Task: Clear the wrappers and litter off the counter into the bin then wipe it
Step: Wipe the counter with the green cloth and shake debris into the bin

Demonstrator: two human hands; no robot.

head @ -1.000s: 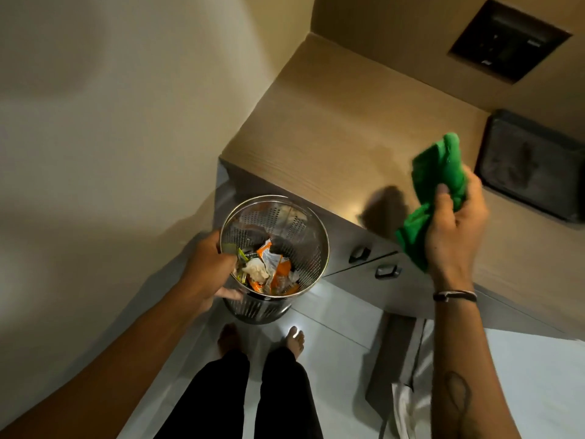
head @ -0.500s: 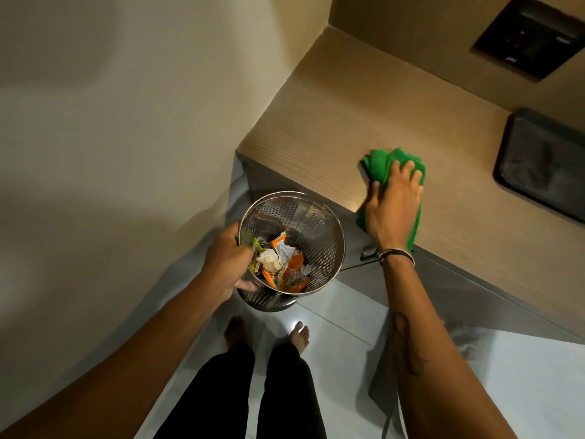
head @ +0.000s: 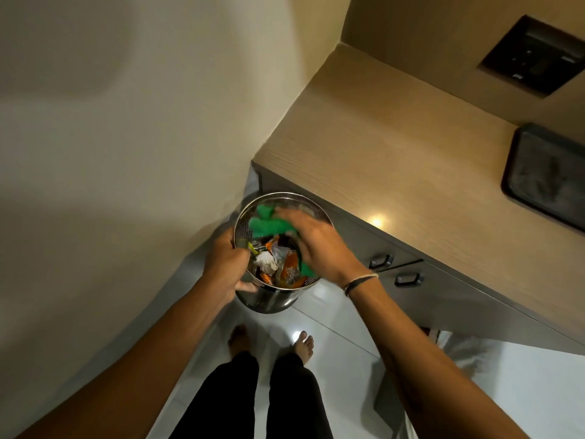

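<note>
A round perforated metal bin (head: 269, 301) is held up beside the counter's left front corner, and my left hand (head: 226, 263) grips its near-left rim. Inside lie orange and white wrappers (head: 278, 264) and crumpled paper. My right hand (head: 313, 245) hovers over the bin's mouth, holding a green cloth (head: 264, 223) that bunches over the bin's far side. The hand is motion-blurred. The wooden counter (head: 395, 160) stretches to the right and shows no litter on its visible top.
A black tray (head: 547, 179) sits on the counter at the right edge. A dark socket panel (head: 531, 57) is set in the wall above. Grey drawers with dark handles (head: 408, 278) run under the counter. A cream wall closes the left; my bare feet stand on pale floor tiles.
My right hand has swept the green cloth off the counter's front edge leftward to above the bin. My left hand has kept hold of the bin's rim.
</note>
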